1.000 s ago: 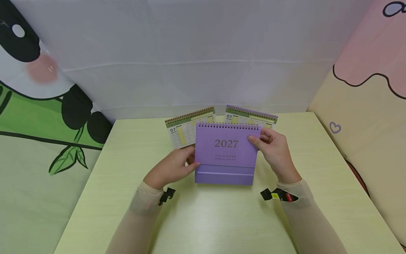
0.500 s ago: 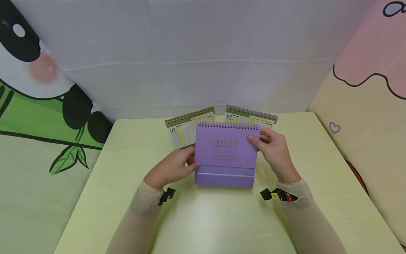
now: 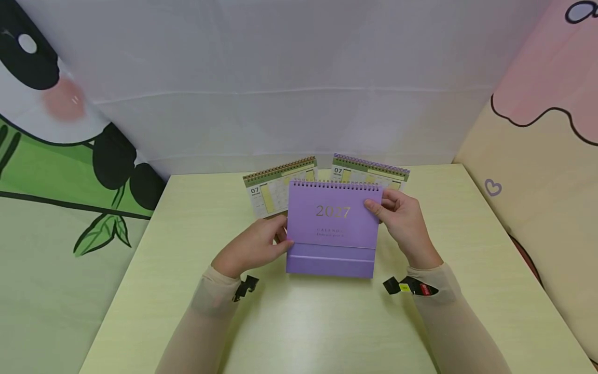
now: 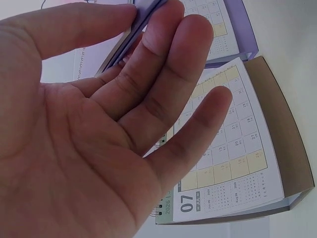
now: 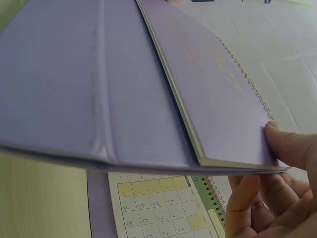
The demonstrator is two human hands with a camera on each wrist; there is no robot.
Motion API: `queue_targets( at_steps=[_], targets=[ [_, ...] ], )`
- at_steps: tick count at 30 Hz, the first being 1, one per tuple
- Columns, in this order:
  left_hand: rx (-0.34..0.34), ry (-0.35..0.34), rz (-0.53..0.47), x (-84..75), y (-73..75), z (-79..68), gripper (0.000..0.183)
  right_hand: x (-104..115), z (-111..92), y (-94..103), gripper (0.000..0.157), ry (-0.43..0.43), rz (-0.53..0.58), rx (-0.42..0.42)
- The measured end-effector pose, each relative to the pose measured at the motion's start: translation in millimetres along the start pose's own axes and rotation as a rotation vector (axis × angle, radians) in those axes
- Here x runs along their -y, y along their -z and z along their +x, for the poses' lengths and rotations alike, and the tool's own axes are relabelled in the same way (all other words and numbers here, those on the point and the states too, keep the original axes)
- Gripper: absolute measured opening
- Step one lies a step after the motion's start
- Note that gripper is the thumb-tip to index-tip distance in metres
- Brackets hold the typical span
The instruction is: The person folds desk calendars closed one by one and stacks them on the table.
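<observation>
Both hands hold a purple spiral-bound 2027 desk calendar (image 3: 334,221) in front of the body, its cover facing me. My left hand (image 3: 254,244) pinches its left edge between thumb and fingers; the left wrist view shows the thumb (image 4: 89,29) against that edge and the little finger held apart. At the upper right side, my right hand (image 3: 406,223) grips it, with the thumb (image 5: 290,146) on the cover and the fingers behind. In the right wrist view, the calendar's folding base (image 5: 54,89) hangs beyond the page block.
Two more desk calendars stand behind, partly covered by the held one: a brown-based calendar (image 3: 275,189) at left and a purple-based calendar (image 3: 374,171) at right. Both show July pages. They stand on a pale yellow-green table (image 3: 303,327) before a white cloth backdrop (image 3: 299,78).
The lower edge of the held calendar has dropped slightly and tilted toward me, and light glints on its gold lettering. Both hands stay in nearly the same place.
</observation>
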State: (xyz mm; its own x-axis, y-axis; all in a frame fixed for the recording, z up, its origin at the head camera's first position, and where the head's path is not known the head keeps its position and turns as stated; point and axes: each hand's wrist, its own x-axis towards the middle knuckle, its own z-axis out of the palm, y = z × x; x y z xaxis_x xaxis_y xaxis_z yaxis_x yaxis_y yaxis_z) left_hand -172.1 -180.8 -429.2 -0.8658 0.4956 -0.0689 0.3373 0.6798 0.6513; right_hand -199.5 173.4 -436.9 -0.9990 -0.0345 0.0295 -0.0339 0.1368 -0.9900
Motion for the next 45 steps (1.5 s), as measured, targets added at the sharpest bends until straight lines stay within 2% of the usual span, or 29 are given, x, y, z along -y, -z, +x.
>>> queue_targets(
  at_steps=[11,20,27,31,36,45],
  targets=[
    [0.021,-0.009,-0.010,1.3,-0.1,0.4,0.023,-2.2,2.4,-1.6,0.042,-0.047,-0.021,0.000],
    [0.043,0.011,-0.056,1.1,0.8,-2.1,0.037,-6.3,2.3,-1.4,0.042,-0.075,-0.109,0.029],
    [0.057,0.035,-0.077,1.3,1.3,-2.5,0.044,-7.7,2.4,0.0,0.040,-0.065,-0.151,0.064],
    [0.061,0.047,-0.084,2.0,1.5,-1.9,0.050,-7.2,3.4,-1.0,0.049,-0.095,-0.142,0.081],
    [0.074,0.057,-0.093,2.1,2.3,-1.9,0.053,-6.6,5.2,-3.0,0.059,-0.137,-0.143,0.057],
    [0.100,0.070,-0.125,0.1,4.1,-3.8,0.049,-6.0,4.1,-4.1,0.040,-0.134,-0.121,0.047]
  ],
)
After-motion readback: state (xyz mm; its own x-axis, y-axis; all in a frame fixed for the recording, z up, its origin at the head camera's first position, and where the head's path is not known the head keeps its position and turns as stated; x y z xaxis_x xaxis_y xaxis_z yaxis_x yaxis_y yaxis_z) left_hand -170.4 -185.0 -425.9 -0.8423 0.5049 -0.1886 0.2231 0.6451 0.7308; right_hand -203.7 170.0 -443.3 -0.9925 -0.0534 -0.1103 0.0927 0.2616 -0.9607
